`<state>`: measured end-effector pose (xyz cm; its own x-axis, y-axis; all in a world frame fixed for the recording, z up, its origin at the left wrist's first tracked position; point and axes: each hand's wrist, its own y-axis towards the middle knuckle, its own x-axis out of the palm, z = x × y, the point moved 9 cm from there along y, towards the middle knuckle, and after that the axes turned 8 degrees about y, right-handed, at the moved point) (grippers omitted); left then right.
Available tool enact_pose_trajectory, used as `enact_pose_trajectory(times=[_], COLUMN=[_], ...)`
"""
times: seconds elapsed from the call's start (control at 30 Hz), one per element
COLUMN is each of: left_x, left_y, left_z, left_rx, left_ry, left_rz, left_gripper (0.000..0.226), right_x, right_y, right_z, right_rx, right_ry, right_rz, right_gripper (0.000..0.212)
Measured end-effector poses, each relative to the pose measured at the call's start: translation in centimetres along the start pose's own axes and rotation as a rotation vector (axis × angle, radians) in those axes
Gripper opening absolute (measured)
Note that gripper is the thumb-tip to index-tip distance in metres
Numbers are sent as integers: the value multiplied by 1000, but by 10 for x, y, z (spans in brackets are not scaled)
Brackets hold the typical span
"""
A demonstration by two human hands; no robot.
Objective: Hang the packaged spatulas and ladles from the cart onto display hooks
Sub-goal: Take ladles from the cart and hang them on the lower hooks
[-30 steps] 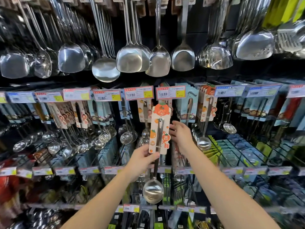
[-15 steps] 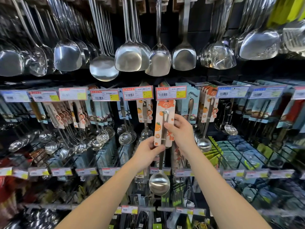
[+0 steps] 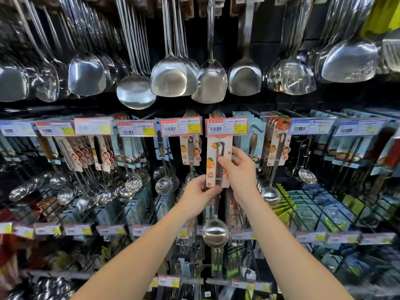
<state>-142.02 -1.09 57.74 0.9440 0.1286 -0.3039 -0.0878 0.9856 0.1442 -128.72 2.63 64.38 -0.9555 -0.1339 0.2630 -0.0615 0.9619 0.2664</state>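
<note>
I hold a packaged ladle [image 3: 215, 231] upright in front of the display: a steel bowl below, its handle on a white card with orange fruit prints [image 3: 211, 163]. My left hand [image 3: 198, 195] pinches the handle just under the card. My right hand [image 3: 239, 169] grips the card's right side, thumb across the front. The card's top sits right behind the red-and-yellow price tag [image 3: 226, 126] of a display hook; the hook itself is hidden by the tag. A matching packaged utensil [image 3: 190, 152] hangs on the hook to the left.
Bare steel spatulas and ladles [image 3: 168, 76] hang in a row overhead. More packaged skimmers and spoons [image 3: 129, 165] fill hooks left and right. Below runs another row of price tags [image 3: 111, 230] and wire racks with green and blue goods [image 3: 307, 204].
Both hands have raised the packaged ladle up and to the right, from below the price tags until its card top reaches the tag. My right hand has closed onto the card.
</note>
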Motion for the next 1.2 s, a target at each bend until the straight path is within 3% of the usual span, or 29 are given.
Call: enact_pose_trajectory(times=[0.83,1.2], left_x=[18,12], left_y=[0,14], left_z=[-4,-7], left_rx=[20,-45], left_ry=[70,65], left_rz=[-1,36], left_gripper=[18,22], right_x=[-17,-12], right_y=[0,35], right_z=[6,18], right_rx=[-95,-15], right_ry=[-48,-156], right_rz=[11,-3], right_gripper=[35,31])
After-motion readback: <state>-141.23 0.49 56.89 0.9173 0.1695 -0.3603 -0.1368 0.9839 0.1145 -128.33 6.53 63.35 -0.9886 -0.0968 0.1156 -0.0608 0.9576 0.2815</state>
